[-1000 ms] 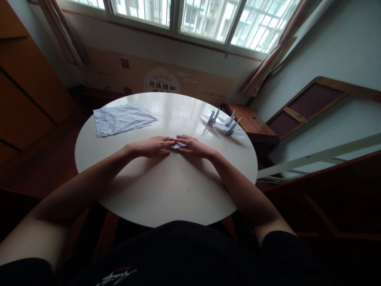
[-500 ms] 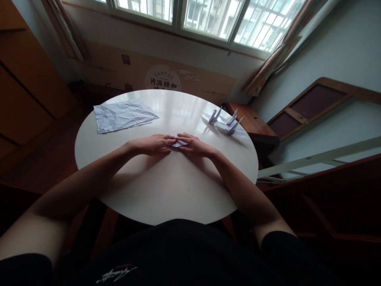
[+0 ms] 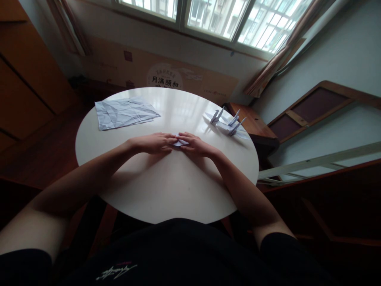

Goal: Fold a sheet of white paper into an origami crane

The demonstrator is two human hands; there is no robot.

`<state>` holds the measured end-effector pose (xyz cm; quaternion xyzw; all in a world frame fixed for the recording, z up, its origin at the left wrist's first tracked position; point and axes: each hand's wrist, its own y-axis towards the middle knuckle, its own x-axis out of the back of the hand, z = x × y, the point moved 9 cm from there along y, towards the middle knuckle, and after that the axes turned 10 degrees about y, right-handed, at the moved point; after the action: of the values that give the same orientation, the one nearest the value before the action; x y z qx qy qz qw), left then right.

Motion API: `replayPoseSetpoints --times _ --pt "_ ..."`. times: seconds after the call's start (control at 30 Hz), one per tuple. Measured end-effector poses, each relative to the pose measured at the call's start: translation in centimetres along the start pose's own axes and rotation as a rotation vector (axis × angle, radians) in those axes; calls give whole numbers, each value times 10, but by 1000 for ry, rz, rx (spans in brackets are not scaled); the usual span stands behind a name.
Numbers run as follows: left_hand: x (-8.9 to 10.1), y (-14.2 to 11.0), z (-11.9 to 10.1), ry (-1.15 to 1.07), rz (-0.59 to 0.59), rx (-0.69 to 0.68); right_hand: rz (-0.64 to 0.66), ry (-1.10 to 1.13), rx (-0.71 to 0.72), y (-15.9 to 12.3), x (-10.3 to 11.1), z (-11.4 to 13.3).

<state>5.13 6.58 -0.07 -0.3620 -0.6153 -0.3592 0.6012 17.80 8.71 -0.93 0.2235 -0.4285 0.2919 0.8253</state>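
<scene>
Sitting closest to the camera, the black shirt (image 3: pixel 178 254) fills the lower part of the view and bears pale lettering on its left side. From it, the left forearm (image 3: pixel 98 174) and the right forearm (image 3: pixel 238 182) reach forward over the round white bench (image 3: pixel 178 190), and their shadows fall on its surface.

Near the middle of the bench, the left hand (image 3: pixel 156 143) and the right hand (image 3: pixel 196 145) lie palm down, one from each side, upon a small folded paper (image 3: pixel 180 142). Each hand touches this paper and covers one end of it; only its middle part is seen between them. The fingers are extended rather than curled, and the fingertips of both hands come close together at the far edge. Whether the grip of either hand is clamped on the paper or only pressing it, I cannot tell.

Farther, toward the right edge of the bench, stand some white paper cranes (image 3: pixel 214 117), grouped closely. At the far left lie creased paper sheets (image 3: pixel 126 114), spread flat.

Beyond the bench are a low wooden furniture piece (image 3: pixel 248 117) at right, a beige panel (image 3: pixel 165 81) with dark characters, and higher, the barred window (image 3: pixel 214 16).
</scene>
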Motion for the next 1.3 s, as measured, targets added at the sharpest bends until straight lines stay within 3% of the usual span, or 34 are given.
replayPoseSetpoints --times 1.3 --pt "2 -3 0 11 -15 -9 47 -23 -33 0 0 7"
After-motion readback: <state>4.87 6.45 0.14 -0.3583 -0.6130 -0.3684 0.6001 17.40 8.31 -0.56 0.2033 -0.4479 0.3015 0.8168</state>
